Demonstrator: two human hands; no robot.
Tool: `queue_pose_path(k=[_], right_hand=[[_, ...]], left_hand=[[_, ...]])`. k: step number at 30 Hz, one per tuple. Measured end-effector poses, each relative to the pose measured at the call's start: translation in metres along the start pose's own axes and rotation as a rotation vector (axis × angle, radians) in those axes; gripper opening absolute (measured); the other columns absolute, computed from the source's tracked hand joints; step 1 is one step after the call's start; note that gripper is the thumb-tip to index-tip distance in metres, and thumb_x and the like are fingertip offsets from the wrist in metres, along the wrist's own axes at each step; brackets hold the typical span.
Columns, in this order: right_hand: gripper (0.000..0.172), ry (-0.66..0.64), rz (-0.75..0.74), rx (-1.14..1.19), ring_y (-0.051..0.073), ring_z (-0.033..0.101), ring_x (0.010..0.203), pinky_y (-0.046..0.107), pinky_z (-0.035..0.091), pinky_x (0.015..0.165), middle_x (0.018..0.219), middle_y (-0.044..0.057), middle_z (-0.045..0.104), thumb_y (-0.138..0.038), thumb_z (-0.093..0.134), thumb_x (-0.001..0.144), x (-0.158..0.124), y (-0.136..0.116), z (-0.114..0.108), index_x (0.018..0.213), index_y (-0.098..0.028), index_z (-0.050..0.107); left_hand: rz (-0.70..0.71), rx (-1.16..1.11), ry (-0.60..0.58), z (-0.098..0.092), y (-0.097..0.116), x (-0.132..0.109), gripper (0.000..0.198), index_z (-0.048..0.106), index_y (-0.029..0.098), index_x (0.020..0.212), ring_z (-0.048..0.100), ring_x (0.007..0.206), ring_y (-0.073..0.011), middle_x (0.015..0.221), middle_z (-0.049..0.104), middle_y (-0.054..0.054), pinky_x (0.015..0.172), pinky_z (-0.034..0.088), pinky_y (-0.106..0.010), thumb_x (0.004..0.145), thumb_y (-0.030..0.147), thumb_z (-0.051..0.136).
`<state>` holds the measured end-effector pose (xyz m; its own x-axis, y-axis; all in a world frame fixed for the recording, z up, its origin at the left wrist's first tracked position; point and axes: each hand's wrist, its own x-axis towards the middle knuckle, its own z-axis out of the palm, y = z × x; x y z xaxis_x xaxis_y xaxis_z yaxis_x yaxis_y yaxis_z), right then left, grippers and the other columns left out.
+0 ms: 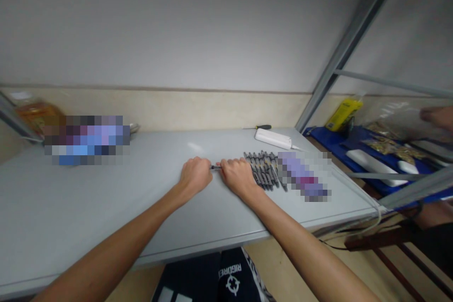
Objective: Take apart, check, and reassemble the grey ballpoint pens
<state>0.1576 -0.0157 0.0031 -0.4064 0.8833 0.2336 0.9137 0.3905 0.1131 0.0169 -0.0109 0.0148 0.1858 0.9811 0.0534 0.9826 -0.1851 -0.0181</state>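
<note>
My left hand and my right hand are close together above the white table, both closed. Between them shows a short stretch of a slim dark and silver pen, gripped at either end; most of it is hidden inside the fingers. Just right of my right hand lie rows of grey pens, set side by side, with some gold-coloured bits showing among them. One pen lies at a slant at the right edge of the rows.
Behind the pens are a white power strip and a screwdriver. Pixelated items lie left and right. Past the metal post, a blue surface bears a yellow packet and bags of brass-coloured parts; another person's hand is there.
</note>
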Motion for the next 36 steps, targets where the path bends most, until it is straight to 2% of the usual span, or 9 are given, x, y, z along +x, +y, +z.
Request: queue_pose_path(k=[4, 7, 10, 13, 16, 20, 25, 31, 36], right_hand=[[0.03, 0.103, -0.02, -0.03, 0.022, 0.056, 0.082, 0.034, 0.029, 0.074, 0.082, 0.009, 0.063, -0.03, 0.031, 0.095, -0.001, -0.001, -0.001, 0.09, -0.018, 0.058], [0.031, 0.165, 0.033, -0.03, 0.024, 0.05, 0.089, 0.035, 0.026, 0.075, 0.092, 0.011, 0.059, -0.04, 0.034, 0.093, -0.002, 0.001, -0.002, 0.094, -0.018, 0.057], [0.036, 0.166, 0.057, 0.001, 0.023, 0.046, 0.089, 0.035, 0.025, 0.074, 0.097, 0.012, 0.055, -0.042, 0.03, 0.094, -0.001, 0.006, 0.0, 0.098, -0.017, 0.056], [0.033, 0.129, -0.01, 0.038, 0.022, 0.046, 0.088, 0.034, 0.024, 0.074, 0.098, 0.01, 0.055, -0.036, 0.029, 0.096, 0.0, 0.011, 0.004, 0.098, -0.017, 0.057], [0.031, 0.137, -0.076, 0.069, 0.021, 0.046, 0.09, 0.033, 0.024, 0.074, 0.096, 0.009, 0.056, -0.034, 0.032, 0.096, 0.001, 0.014, 0.006, 0.096, -0.018, 0.058], [0.03, 0.169, -0.113, 0.072, 0.02, 0.045, 0.09, 0.032, 0.023, 0.074, 0.095, 0.009, 0.057, -0.035, 0.035, 0.095, 0.0, 0.016, 0.003, 0.094, -0.019, 0.06], [0.027, 0.18, -0.097, 0.074, 0.019, 0.045, 0.088, 0.032, 0.023, 0.072, 0.094, 0.006, 0.058, -0.037, 0.042, 0.092, -0.001, 0.02, 0.002, 0.091, -0.022, 0.063], [0.022, 0.179, -0.09, 0.094, 0.019, 0.048, 0.088, 0.031, 0.024, 0.071, 0.092, 0.006, 0.062, -0.035, 0.047, 0.09, -0.001, 0.02, -0.001, 0.09, -0.021, 0.065], [0.021, 0.136, 0.029, 0.193, 0.015, 0.054, 0.079, 0.029, 0.026, 0.071, 0.084, 0.004, 0.064, -0.034, 0.047, 0.091, -0.002, 0.023, 0.0, 0.094, -0.021, 0.063]], left_hand=[[0.021, -0.087, 0.013, 0.005, -0.006, 0.003, 0.023, 0.067, 0.017, 0.074, 0.065, 0.072, -0.0249, 0.073, 0.068, -0.013, 0.064, 0.045, -0.032, 0.075, 0.017, 0.045], [0.171, -0.284, 0.115, 0.009, -0.014, 0.007, 0.018, 0.061, 0.018, 0.078, 0.061, 0.071, -0.0207, 0.072, 0.065, -0.007, 0.065, 0.044, -0.029, 0.08, 0.027, 0.046], [0.362, -0.47, 0.256, 0.013, -0.022, 0.011, 0.019, 0.054, 0.017, 0.093, 0.058, 0.08, -0.0183, 0.087, 0.062, -0.006, 0.074, 0.044, -0.03, 0.085, 0.029, 0.043], [0.491, -0.488, 0.308, 0.016, -0.029, 0.015, 0.02, 0.052, 0.016, 0.095, 0.053, 0.086, -0.0182, 0.09, 0.058, -0.007, 0.08, 0.043, -0.032, 0.09, 0.027, 0.036], [0.557, -0.433, 0.319, 0.017, -0.035, 0.016, 0.022, 0.054, 0.016, 0.09, 0.05, 0.084, -0.0184, 0.086, 0.057, -0.006, 0.079, 0.042, -0.032, 0.091, 0.025, 0.034], [0.562, -0.41, 0.293, 0.017, -0.037, 0.018, 0.029, 0.057, 0.015, 0.086, 0.05, 0.079, -0.0182, 0.079, 0.057, -0.006, 0.076, 0.042, -0.031, 0.093, 0.026, 0.032], [0.533, -0.459, 0.241, 0.017, -0.035, 0.019, 0.033, 0.059, 0.015, 0.086, 0.053, 0.079, -0.0174, 0.081, 0.061, -0.007, 0.077, 0.041, -0.03, 0.093, 0.031, 0.032], [0.481, -0.502, 0.187, 0.013, -0.032, 0.016, 0.041, 0.06, 0.016, 0.07, 0.052, 0.068, -0.0169, 0.067, 0.059, -0.004, 0.07, 0.04, -0.029, 0.092, 0.03, 0.029], [0.371, -0.788, 0.215, 0.014, -0.035, 0.015, 0.028, 0.059, 0.016, 0.098, 0.054, 0.07, -0.0144, 0.078, 0.061, -0.003, 0.069, 0.042, -0.026, 0.086, 0.037, 0.044]])
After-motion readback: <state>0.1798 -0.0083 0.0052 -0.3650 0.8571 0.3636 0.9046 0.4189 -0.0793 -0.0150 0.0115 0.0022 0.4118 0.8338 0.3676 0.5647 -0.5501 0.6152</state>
